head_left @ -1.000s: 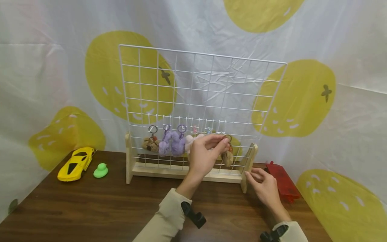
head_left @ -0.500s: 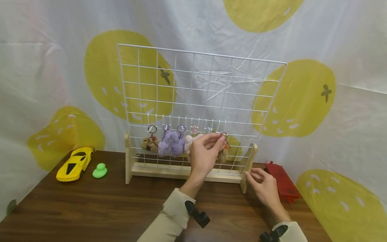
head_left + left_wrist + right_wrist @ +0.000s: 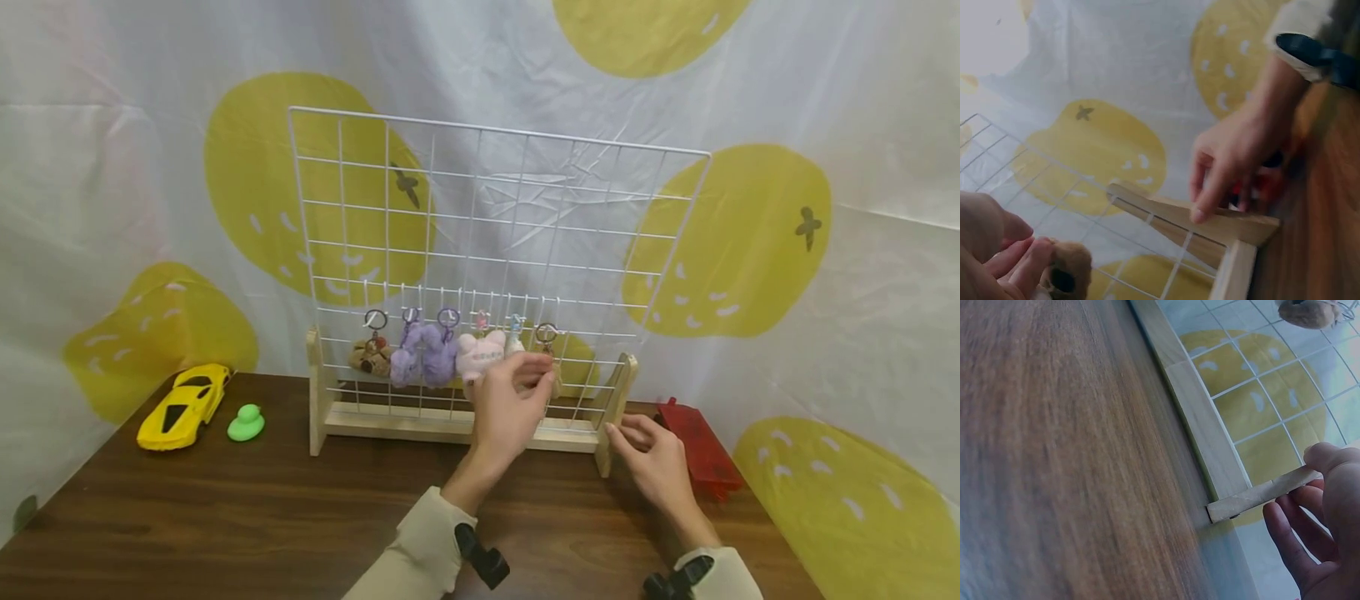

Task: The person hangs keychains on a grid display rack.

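A white wire grid rack [image 3: 480, 131] stands upright in a wooden base [image 3: 420, 423]. My left hand [image 3: 506, 408] is at the rightmost keychain, a small brown plush [image 3: 1074, 259], its thumb and fingertips pinching the edge. That keychain's ring [image 3: 546, 333] hangs at a hook on the grid, above the fingers. My right hand [image 3: 660, 462] grips the right wooden upright [image 3: 1260, 497], thumb on one side and fingers on the other. Left of my left hand hang a pink plush [image 3: 480, 354], purple plushes [image 3: 438, 354] and a brown bear keychain [image 3: 370, 357].
A yellow toy car [image 3: 183, 408] and a green toy duck [image 3: 246, 423] sit on the brown table [image 3: 225, 508] at the left. Beside my right hand lies a red see-through object [image 3: 701, 450]. Behind the rack hangs a patterned cloth [image 3: 525, 75].
My left hand has brought the brown plush keychain left to the grid, let go of its ring at a hook, and lowered to the plush. My right hand has stayed on the upright.
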{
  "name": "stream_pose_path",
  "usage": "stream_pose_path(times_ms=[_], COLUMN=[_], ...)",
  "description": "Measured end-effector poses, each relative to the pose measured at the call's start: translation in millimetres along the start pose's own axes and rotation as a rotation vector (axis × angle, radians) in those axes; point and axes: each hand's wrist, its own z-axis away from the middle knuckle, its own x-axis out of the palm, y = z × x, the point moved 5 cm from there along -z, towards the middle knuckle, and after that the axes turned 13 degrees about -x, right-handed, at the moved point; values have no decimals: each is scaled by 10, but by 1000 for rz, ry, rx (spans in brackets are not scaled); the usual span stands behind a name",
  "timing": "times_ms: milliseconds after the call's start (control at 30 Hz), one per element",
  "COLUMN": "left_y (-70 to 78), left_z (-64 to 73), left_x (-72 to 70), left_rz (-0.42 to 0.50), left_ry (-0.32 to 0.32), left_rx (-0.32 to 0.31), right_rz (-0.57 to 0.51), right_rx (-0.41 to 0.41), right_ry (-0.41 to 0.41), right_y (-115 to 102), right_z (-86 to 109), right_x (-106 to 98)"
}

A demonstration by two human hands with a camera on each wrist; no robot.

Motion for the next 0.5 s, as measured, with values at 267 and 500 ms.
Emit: stream_pose_path(times_ms=[267, 500], left_y=[-104, -259], left_z=[215, 387], left_x=[-24, -437], left_rz=[-106, -282], left_ry=[-152, -160], left_rx=[82, 168], right_rz=[-4, -38], right_rx=[0, -6], right_ry=[-1, -1], right_y=[-8, -8], right_z=[22, 9], right_x=[-6, -16])
